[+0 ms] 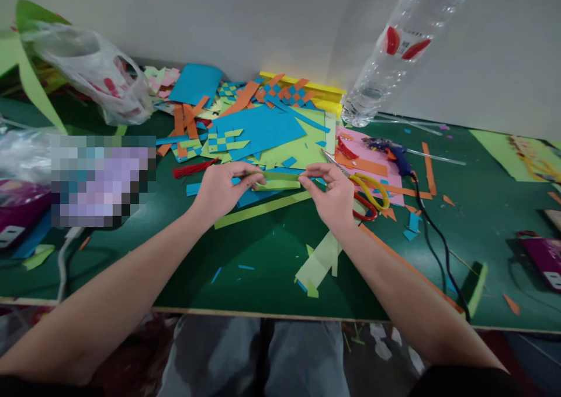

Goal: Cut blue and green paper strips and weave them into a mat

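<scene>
Between my two hands a light green paper strip (280, 183) is stretched level above the table, seemingly folded along its length. My left hand (230, 187) pinches its left end between thumb and fingers. At the other end, my right hand (326, 187) grips it with the thumb and fingertips. Just below lies a longer green strip (258, 211), slanting on the table. Scissors (372, 191) with yellow and red handles rest beside my right hand, partly hidden by it. A red tassel (193, 168) lies to the left of my left hand.
Blue paper sheets (254, 129) and woven paper pieces (225, 141) lie behind my hands. A plastic bottle (394, 58) stands against the wall. On the right, a blue glue gun (398, 157) trails a black cord. A blurred-out phone-like device (105, 180) stands left.
</scene>
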Demonstrator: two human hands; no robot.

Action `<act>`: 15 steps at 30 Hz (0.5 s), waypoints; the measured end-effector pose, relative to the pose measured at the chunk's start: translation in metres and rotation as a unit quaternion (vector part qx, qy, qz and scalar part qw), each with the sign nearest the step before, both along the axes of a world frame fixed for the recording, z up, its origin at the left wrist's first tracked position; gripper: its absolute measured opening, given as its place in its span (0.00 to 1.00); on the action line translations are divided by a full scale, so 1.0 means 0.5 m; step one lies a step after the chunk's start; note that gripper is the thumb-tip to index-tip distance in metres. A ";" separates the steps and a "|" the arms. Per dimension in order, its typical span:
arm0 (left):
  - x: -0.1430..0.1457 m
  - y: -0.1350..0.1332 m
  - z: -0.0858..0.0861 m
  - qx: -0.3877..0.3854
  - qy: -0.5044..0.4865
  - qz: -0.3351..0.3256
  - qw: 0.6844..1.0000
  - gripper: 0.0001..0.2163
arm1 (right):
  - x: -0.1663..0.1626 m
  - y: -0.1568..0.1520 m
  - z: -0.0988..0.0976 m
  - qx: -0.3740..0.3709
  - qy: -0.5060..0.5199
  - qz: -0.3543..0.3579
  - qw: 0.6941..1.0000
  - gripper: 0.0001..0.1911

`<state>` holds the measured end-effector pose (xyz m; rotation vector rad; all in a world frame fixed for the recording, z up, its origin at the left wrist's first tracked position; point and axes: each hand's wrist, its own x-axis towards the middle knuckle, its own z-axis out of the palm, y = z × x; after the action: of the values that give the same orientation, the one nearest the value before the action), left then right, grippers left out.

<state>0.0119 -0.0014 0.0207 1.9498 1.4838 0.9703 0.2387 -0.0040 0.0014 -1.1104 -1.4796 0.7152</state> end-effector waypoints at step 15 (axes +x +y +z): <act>-0.004 0.006 0.000 -0.001 0.029 0.000 1.000 0.11 | 0.007 0.003 -0.011 0.045 -0.053 0.000 0.998 0.10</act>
<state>0.0098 0.0016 0.0209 1.9919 1.5158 0.9182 0.2420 -0.0023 -0.0041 -1.0941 -1.5854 0.5913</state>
